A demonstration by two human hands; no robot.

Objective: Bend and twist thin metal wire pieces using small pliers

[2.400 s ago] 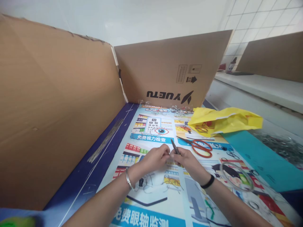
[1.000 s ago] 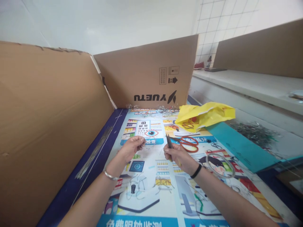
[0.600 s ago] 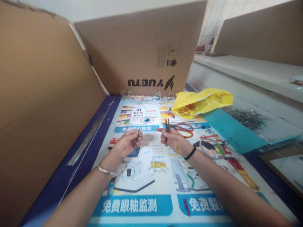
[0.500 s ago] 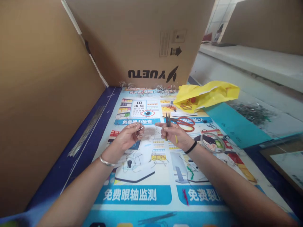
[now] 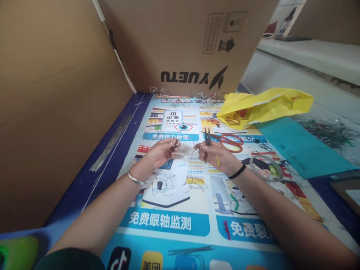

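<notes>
My left hand [image 5: 161, 153], with a bangle on its wrist, pinches a thin looped wire [image 5: 180, 152] between thumb and fingers. Opposite it, my right hand [image 5: 221, 157] has a black band at the wrist and is wrapped around small pliers [image 5: 207, 138]. Their dark jaws point up and away, and a bit of yellow handle shows below the palm. My right thumb and forefinger are at the wire's right end; whether they grip it I cannot tell. Just beyond the right hand lie scissors [image 5: 232, 143] with red-orange handles.
A yellow bag [image 5: 267, 107] lies at the back right, near a roll of clear tape [image 5: 266, 168]. Straight wires [image 5: 112, 144] lie at the left, and tangled wire [image 5: 327, 131] at the far right. Cardboard walls [image 5: 180, 41] stand behind and at left.
The view has shifted, so most things appear farther right and slightly higher. My right forefinger, stretched toward the left hand before, is now bent in near the wire. Both hands keep their holds.
</notes>
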